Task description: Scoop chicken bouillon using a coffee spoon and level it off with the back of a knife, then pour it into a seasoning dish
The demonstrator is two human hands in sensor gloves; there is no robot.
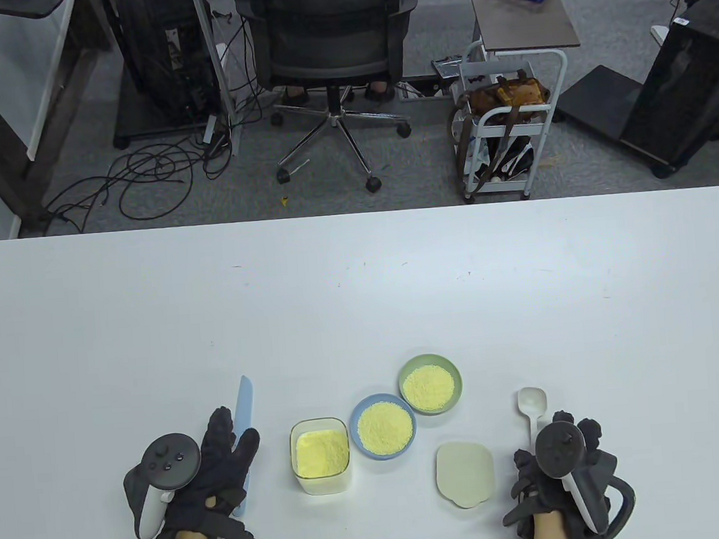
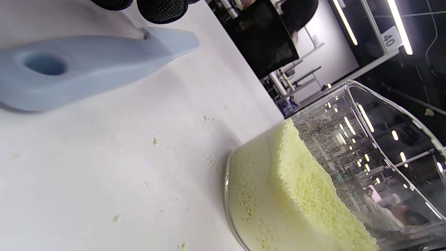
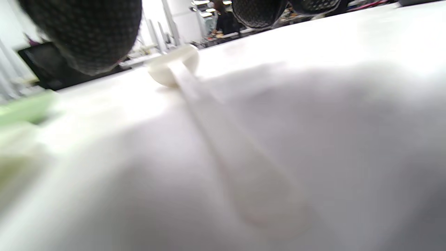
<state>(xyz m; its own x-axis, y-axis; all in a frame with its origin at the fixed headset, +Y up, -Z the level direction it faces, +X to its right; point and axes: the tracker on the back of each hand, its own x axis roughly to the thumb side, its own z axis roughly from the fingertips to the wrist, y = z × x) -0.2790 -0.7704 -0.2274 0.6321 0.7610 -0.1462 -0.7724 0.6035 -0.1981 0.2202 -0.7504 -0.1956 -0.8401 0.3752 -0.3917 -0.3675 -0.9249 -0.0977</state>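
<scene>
White table (image 1: 361,294); grey floor, office chair (image 1: 326,48), cart (image 1: 504,127) behind.

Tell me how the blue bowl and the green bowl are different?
The blue bowl sits nearer the person, right beside the clear container; the green bowl sits farther back and to the right. Their rims differ in colour: one blue, one pale green. Both are round, shallow, upright and filled with yellow granules, and they almost touch each other.

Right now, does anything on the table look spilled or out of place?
Yes. Small yellow-green crumbs lie scattered on the white table between the blue knife and the glass container of bouillon. They look like spilled powder. Nothing else stands out.
</scene>
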